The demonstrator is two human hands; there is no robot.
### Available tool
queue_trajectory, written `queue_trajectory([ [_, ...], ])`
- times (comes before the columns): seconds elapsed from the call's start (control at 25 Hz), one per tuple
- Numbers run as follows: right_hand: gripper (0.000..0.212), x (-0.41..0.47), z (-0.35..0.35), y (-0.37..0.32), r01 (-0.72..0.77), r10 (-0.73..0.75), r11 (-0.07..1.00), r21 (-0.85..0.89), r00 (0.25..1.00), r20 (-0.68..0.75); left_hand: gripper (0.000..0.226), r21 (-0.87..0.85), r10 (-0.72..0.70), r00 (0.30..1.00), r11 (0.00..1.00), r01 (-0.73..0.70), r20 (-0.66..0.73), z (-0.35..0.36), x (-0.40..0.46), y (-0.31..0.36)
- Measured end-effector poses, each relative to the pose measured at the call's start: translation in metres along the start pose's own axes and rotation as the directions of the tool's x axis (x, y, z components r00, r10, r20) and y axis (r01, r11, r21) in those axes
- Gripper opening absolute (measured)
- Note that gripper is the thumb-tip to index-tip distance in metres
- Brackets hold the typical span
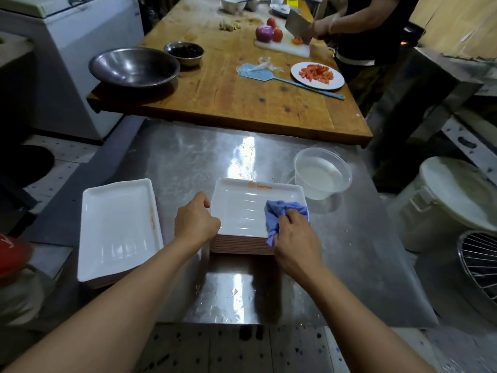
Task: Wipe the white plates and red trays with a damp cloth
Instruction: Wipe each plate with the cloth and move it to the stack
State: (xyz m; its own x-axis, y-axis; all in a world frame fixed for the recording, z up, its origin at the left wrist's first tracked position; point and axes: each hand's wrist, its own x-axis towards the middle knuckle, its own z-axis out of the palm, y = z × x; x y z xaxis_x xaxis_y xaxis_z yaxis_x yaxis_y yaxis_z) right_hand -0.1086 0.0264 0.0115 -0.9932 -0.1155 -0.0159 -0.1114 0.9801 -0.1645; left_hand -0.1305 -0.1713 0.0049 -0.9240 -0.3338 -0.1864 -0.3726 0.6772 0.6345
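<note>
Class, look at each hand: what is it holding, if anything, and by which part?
The right hand grips the bunched blue cloth at its near end. The left hand holds the top white plate by its left edge.

Right hand (pixel 294 232) presses blue cloth (pixel 279 214) on seemingly topmost plate (pixel 242 200)

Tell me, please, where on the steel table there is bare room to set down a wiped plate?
Bare steel lies beyond both plate stacks, up to the wooden table, and between left stack and centre stack. The water tub crowds the right.
</note>
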Motion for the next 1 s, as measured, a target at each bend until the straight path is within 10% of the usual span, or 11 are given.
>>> queue_trajectory([
  [0.28, 0.032, -0.015, 0.009, -0.031, 0.225, -0.223, 0.972, 0.068, 0.974, -0.042, 0.029, 0.041, -0.024, 0.999, 0.999, 0.023, 0.021, 0.001, 0.0, 0.001],
  [0.68, 0.028, -0.014, -0.03, 0.031, 0.173, -0.172, 0.98, -0.101, 0.985, 0.02, 0.029, 0.181, -0.019, 0.999, 0.983, 0.027, -0.044, -0.006, -0.017, 0.015],
  [1.0, 0.011, -0.023, -0.047, 0.063, -0.058, 0.13, 0.921, 0.385, 0.978, -0.163, 0.024, 0.415, 0.458, 0.876, 0.775, -0.476, 0.151, 0.033, -0.054, 0.05],
])
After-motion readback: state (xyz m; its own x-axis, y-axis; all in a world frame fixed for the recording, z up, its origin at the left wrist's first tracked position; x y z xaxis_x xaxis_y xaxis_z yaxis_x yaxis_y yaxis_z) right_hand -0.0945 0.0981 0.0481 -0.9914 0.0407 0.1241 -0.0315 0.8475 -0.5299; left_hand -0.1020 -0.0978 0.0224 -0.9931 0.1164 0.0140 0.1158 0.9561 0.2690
